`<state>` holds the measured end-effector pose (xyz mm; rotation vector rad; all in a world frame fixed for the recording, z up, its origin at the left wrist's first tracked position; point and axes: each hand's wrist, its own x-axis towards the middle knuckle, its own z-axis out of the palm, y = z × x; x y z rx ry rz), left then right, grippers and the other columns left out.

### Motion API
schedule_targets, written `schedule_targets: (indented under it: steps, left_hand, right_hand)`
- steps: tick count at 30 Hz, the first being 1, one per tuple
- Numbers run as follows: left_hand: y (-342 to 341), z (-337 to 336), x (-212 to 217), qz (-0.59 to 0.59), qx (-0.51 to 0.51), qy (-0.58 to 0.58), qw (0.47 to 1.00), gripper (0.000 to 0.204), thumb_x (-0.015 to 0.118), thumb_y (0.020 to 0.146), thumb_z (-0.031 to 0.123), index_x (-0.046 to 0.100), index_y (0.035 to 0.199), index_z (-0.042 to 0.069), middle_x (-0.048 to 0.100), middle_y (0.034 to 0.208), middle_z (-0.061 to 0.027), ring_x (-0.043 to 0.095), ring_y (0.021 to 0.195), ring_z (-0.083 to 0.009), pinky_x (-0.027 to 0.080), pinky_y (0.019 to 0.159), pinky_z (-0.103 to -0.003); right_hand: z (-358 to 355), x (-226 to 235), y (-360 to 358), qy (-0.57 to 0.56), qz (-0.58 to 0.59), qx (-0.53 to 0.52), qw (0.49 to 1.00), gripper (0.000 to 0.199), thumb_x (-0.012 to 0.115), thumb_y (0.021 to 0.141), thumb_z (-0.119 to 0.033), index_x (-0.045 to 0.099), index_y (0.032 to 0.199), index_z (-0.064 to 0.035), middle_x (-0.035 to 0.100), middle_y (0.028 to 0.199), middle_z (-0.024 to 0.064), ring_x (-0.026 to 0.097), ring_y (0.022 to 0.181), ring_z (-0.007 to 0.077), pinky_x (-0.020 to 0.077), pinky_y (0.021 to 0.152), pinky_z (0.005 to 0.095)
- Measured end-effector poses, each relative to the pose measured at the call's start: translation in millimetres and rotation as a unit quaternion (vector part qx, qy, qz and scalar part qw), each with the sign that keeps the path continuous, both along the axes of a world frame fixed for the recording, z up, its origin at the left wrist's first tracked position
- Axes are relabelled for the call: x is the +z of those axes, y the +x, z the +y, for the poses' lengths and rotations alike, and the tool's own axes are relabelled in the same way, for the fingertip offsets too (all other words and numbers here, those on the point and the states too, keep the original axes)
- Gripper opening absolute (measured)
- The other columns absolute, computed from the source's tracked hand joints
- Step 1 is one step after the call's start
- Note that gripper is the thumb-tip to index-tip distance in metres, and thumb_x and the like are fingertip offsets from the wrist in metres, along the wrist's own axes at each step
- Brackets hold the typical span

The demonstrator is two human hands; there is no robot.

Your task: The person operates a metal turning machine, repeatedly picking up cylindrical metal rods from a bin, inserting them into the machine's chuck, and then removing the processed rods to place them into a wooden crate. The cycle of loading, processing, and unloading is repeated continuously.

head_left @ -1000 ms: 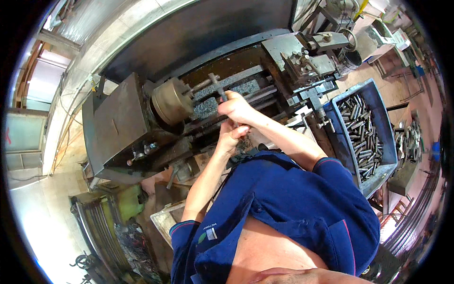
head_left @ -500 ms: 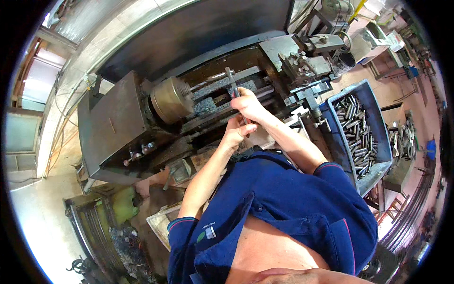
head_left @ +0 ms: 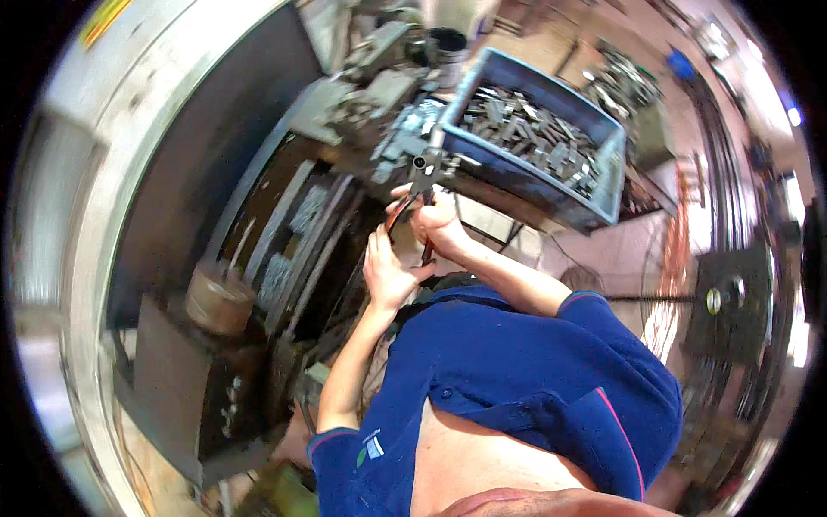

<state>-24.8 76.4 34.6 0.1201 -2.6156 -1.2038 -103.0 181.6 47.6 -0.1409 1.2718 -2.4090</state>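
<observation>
My right hand [head_left: 439, 226] is closed around a pair of pliers [head_left: 399, 209] with orange-red handles. A short metal tube [head_left: 421, 162], its dark round hole showing at the end, sits at the jaws, pointing away from me. Beside the pliers, my left hand [head_left: 388, 277] has its fingers stretched out and its thumb apart. Its fingertips are close to one handle; whether they touch it I cannot tell. Both hands are in front of my chest, between the lathe [head_left: 293, 250] and a blue bin [head_left: 538, 82].
The bin holds a heap of short metal pieces [head_left: 543, 138]. The lathe's chuck [head_left: 220, 297] is at the left, its carriage [head_left: 345, 108] farther off. A dark bucket [head_left: 448, 47] stands behind the bin. Long bars [head_left: 719, 146] lie at the right.
My view and body have turned right, toward the bin. The pliers have moved from over the lathe bed to near the bin. My left hand's fingers have straightened.
</observation>
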Motion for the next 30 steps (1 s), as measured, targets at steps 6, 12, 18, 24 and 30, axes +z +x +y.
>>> schedule_targets:
  steps: [6, 12, 18, 24, 30]
  left_hand:
    - [11, 20, 9, -0.115, -0.140, 0.137, 0.974, 0.036, 0.066, 0.074, 0.007, 0.054, 0.106, -0.002, 0.063, 0.086, -0.0109, 0.059, 0.079, -0.0114, 0.047, 0.071, -0.025]
    - [54, -4, -14, -0.120, 0.023, 0.213, 0.969, 0.034, 0.065, 0.076, 0.008, 0.055, 0.106, -0.004, 0.062, 0.081, -0.0086, 0.055, 0.070, -0.0103, 0.046, 0.067, -0.025]
    - [121, -26, -87, -0.206, 0.170, 0.093, 0.959, 0.035, 0.068, 0.073, 0.015, 0.057, 0.097, -0.008, 0.058, 0.068, -0.0062, 0.048, 0.060, -0.0126, 0.043, 0.058, -0.028]
    - [92, 33, -55, -0.201, 0.132, 0.069, 0.968, 0.030, 0.063, 0.081, 0.020, 0.061, 0.088, -0.009, 0.054, 0.060, -0.0033, 0.045, 0.058, -0.0095, 0.042, 0.056, -0.026]
    - [141, 35, -59, -0.064, 0.268, 0.023, 0.961, 0.039, 0.054, 0.086, 0.018, 0.042, 0.055, -0.002, 0.035, 0.047, -0.0056, 0.032, 0.048, -0.0081, 0.029, 0.044, -0.029]
  right_hand:
    - [99, -31, 20, -0.008, -0.186, -0.008, 0.983, 0.023, 0.042, 0.078, -0.009, 0.056, 0.095, -0.0026, 0.064, 0.085, 0.0104, 0.032, 0.042, 0.0042, 0.0286, 0.037, 0.0198]
    - [191, -24, 4, -0.075, -0.239, -0.076, 0.965, 0.023, 0.036, 0.086, -0.013, 0.050, 0.099, 0.0007, 0.061, 0.091, 0.0144, 0.030, 0.043, 0.0022, 0.0270, 0.038, 0.0168]
    - [291, -22, -77, -0.226, -0.196, -0.144, 0.943, 0.032, 0.039, 0.081, -0.019, 0.049, 0.104, 0.0006, 0.055, 0.109, 0.0205, 0.032, 0.045, 0.0052, 0.0314, 0.040, 0.0186]
    - [283, -19, -69, -0.212, -0.246, -0.038, 0.945, 0.024, 0.035, 0.086, -0.017, 0.050, 0.101, -0.0049, 0.059, 0.101, 0.0186, 0.032, 0.044, 0.0034, 0.0272, 0.037, 0.0184]
    - [209, -43, -2, -0.196, -0.360, 0.176, 0.895, 0.034, 0.041, 0.080, -0.009, 0.045, 0.111, 0.0052, 0.055, 0.097, 0.0139, 0.029, 0.045, 0.0023, 0.0256, 0.038, 0.0171]
